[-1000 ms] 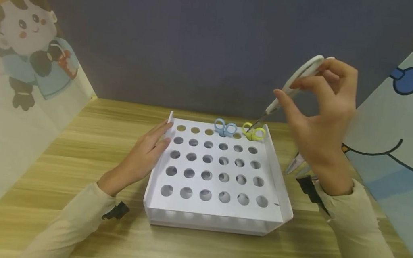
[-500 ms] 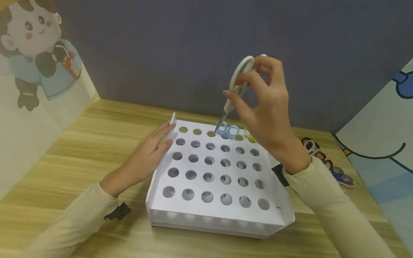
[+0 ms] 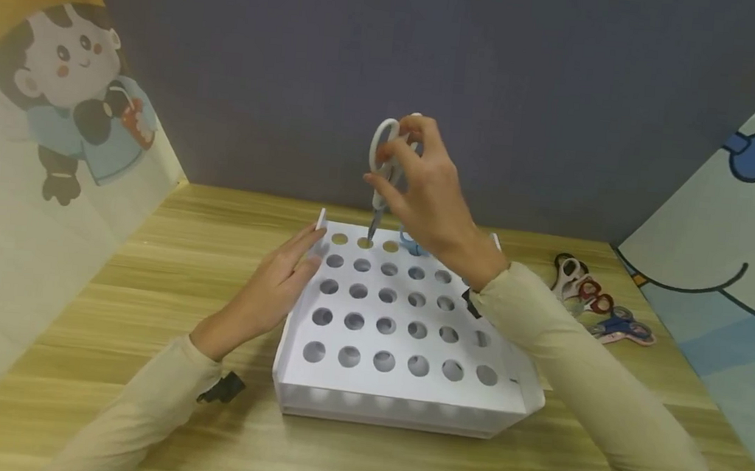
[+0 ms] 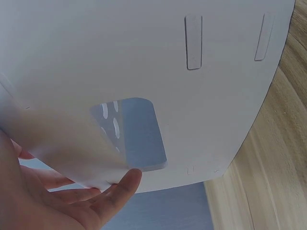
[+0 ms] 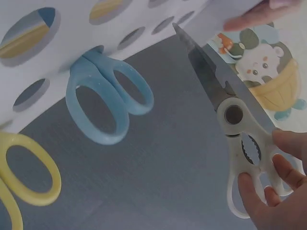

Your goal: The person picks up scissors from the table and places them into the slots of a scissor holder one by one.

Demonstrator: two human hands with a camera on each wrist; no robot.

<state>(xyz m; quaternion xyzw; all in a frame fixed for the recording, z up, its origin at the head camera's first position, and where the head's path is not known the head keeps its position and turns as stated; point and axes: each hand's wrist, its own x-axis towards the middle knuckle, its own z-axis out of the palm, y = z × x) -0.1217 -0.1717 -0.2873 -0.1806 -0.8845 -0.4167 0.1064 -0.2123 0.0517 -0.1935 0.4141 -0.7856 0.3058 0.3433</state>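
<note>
A white rack (image 3: 404, 400) with rows of round holes lies on the wooden table. My right hand (image 3: 429, 188) grips white-handled scissors (image 3: 383, 163) by the loops, blades together and pointing down. The tip is at the second hole from the left in the back row. Blue scissors (image 3: 411, 245) stand in a back-row hole just right of it, half hidden by my right hand. In the right wrist view the white scissors (image 5: 240, 143) hang beside the blue handles (image 5: 108, 105) and yellow handles (image 5: 29, 172). My left hand (image 3: 274, 283) rests with straight fingers against the rack's left wall (image 4: 158, 57).
Several loose scissors (image 3: 588, 296) with white, red and blue handles lie on the table to the right of the rack. A grey wall stands behind, and cartoon-printed panels close in the left and right sides. Bare wooden table (image 3: 150, 247) shows left of and in front of the rack.
My right hand has carried the white scissors leftward along the back row, from above the yellow scissors to the second hole from the left, and turned them more upright. The left hand has stayed put.
</note>
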